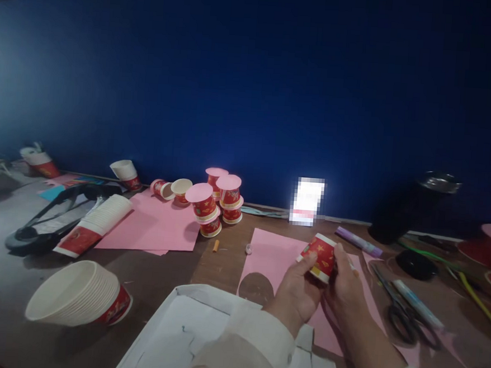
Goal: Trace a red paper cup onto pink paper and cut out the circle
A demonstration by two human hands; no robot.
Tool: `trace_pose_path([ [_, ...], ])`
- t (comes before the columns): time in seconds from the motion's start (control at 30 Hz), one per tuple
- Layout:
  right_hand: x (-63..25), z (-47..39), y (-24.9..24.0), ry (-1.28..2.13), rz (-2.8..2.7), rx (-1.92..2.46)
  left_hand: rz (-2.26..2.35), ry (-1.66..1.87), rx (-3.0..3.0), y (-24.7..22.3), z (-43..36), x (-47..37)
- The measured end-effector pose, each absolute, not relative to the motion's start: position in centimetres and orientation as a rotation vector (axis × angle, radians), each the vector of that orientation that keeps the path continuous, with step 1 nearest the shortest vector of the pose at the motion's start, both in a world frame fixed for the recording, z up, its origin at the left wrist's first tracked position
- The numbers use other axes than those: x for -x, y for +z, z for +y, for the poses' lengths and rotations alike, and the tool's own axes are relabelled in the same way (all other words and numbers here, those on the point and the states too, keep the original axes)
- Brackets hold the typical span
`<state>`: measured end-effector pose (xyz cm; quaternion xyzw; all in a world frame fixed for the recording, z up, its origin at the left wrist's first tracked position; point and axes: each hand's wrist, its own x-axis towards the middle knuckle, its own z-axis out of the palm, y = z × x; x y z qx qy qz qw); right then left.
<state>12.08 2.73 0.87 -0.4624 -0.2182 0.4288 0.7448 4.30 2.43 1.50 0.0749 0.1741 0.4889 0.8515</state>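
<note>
Between both hands I hold a small red paper cup (321, 255) with gold star shapes, tilted above a pink paper sheet (274, 253). My left hand (299, 291) grips its left side, the thumb lying on the printed wall. From the right, my right hand (346, 278) closes around the cup, its fingers partly hidden behind it. The sheet below has a round hole (257, 286) cut in it. To the right of my hands lie black-handled scissors (402, 318), a light blue tube (417, 303) and a purple tube (359, 242).
Red cups with pink discs (200, 193) stand stacked at the back. Nested paper cups (73, 295) lie at left, near pink sheets (150, 228) and a black strap-like object (36, 225). A white box lid (208, 296) is in front; a dark flask (399, 211) stands right.
</note>
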Motion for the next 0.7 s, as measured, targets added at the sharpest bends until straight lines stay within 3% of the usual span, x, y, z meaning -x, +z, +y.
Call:
trace_pose_path([
  [0.43, -12.1, 2.2, 1.2, 0.830, -0.460, 1.259, 0.457, 1.081, -0.206, 1.3, 2.0, -4.9],
  [0.7, -14.1, 2.0, -0.4, 0.325, -0.744, 1.355, 0.517, 1.074, -0.012, 1.5, 3.1, -4.3],
])
